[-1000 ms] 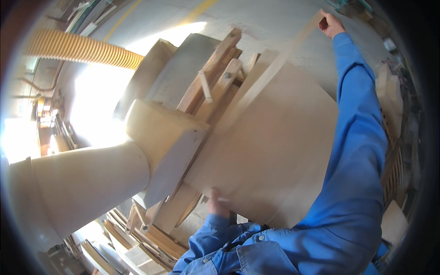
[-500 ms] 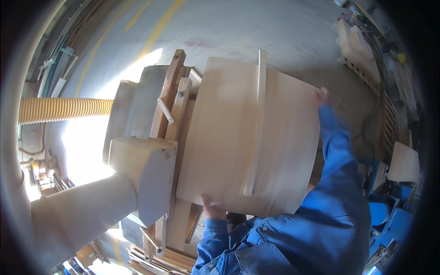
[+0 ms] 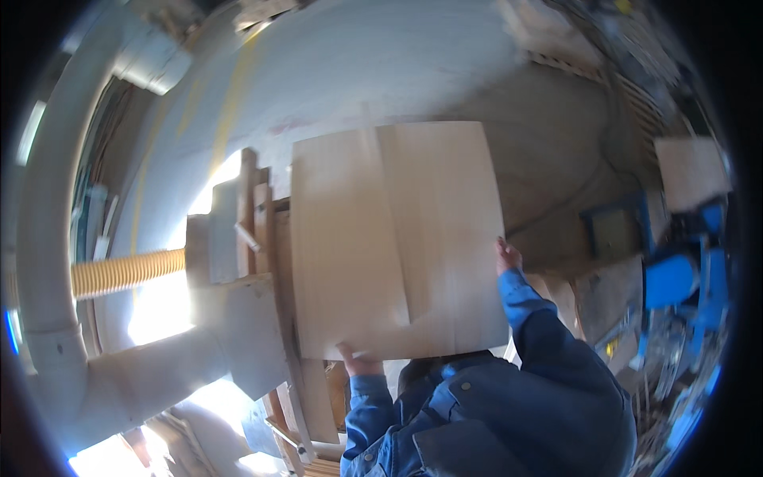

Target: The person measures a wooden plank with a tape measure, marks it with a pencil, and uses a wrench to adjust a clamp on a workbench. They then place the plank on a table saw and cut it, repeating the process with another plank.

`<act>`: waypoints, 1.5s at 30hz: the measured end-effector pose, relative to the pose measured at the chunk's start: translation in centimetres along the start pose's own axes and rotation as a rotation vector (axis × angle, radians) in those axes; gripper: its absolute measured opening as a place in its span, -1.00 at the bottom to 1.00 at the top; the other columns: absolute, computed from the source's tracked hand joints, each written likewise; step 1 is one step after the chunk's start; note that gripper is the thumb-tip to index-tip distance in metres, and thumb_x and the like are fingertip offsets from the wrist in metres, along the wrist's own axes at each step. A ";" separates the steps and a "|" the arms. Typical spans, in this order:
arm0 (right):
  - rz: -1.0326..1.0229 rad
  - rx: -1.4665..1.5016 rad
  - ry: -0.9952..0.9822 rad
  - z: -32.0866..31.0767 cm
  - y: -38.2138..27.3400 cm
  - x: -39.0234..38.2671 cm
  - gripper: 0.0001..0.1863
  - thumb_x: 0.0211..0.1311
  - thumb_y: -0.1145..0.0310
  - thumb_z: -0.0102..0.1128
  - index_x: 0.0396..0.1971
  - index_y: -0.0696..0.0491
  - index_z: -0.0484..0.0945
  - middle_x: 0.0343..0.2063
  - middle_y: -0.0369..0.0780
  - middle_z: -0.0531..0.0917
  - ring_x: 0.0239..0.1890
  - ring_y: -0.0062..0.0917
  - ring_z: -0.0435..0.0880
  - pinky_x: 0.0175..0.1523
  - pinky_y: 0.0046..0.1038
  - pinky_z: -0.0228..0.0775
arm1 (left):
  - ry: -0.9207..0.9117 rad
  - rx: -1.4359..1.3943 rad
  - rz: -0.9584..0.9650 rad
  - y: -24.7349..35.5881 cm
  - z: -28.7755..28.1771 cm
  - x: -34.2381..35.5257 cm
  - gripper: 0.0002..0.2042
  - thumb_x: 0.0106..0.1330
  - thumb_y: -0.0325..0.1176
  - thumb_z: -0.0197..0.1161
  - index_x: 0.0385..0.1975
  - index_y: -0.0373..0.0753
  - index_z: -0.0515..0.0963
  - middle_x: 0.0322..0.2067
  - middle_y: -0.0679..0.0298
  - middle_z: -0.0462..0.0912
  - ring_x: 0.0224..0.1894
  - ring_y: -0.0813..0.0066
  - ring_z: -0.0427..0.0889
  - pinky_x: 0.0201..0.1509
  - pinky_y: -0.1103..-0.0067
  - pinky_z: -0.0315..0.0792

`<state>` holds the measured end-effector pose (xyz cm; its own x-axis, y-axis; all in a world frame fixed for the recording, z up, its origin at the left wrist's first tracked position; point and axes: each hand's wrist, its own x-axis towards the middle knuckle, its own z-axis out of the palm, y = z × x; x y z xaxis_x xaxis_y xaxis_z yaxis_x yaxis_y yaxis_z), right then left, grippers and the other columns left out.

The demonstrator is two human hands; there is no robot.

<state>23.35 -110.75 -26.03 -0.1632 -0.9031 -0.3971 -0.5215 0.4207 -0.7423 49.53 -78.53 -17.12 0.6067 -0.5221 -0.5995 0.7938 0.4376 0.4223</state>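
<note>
A broad, pale wooden panel (image 3: 334,238) lies in front of my body, its near edge close to my jacket. A narrow strip (image 3: 380,191), blurred by motion, runs lengthwise over its middle. My left hand (image 3: 362,363) grips the near edge towards the left corner, thumb on top and the other fingers hidden beneath. At the right edge, my right hand (image 3: 509,256) holds the panel's side, with part of its fingers out of sight below.
Left of the panel stand a wooden-beamed machine frame (image 3: 265,219) and a boxy grey duct hood (image 3: 246,334). A yellow ribbed hose (image 3: 131,273) and a thick pipe (image 3: 52,238) lie farther left. Blue equipment (image 3: 671,282) and a pale board (image 3: 691,171) are at right.
The panel has turned and sits squarer to me. My right hand has come nearer along its right edge; my left still holds the near edge. The whole view has swung to the right.
</note>
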 end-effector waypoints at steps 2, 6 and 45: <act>-0.078 0.190 0.074 -1.0 1.5 -1.8 -0.45 0.15 -0.08 0.09 -0.22 0.19 0.57 -0.25 -0.07 0.65 -0.19 -0.36 0.60 -0.07 -0.35 0.39 | -0.087 0.039 -0.135 0.4 -0.7 -0.7 -0.40 0.17 0.18 0.13 0.09 -0.10 0.37 0.05 0.25 0.46 0.10 0.14 0.40 0.19 0.10 0.28; 0.181 -0.140 0.138 -6.4 4.8 -6.7 -0.51 0.21 -0.05 0.01 -0.23 0.13 0.58 -0.27 -0.06 0.64 -0.18 -0.35 0.60 -0.07 -0.35 0.39 | -0.037 0.199 -0.216 -0.2 -2.4 -2.2 -0.40 0.19 0.21 0.07 0.08 -0.11 0.38 0.05 0.22 0.45 0.11 0.10 0.38 0.20 0.01 0.23; 0.433 -0.320 0.331 -42.3 33.1 -14.0 -0.26 -0.06 0.16 0.25 0.20 -0.17 0.19 0.17 -0.23 0.23 0.10 -0.13 0.42 0.07 -0.14 0.37 | -0.060 0.701 -0.740 -31.5 -3.4 -9.1 -0.45 0.22 0.17 0.07 0.08 -0.09 0.39 0.01 0.29 0.52 0.02 0.28 0.51 0.03 0.30 0.47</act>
<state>-27.03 -87.78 -22.18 -0.6396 -0.6570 -0.3990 -0.5664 0.7538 -0.3332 18.88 -85.11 -27.29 -0.0598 -0.5319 -0.8447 0.8046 -0.5266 0.2746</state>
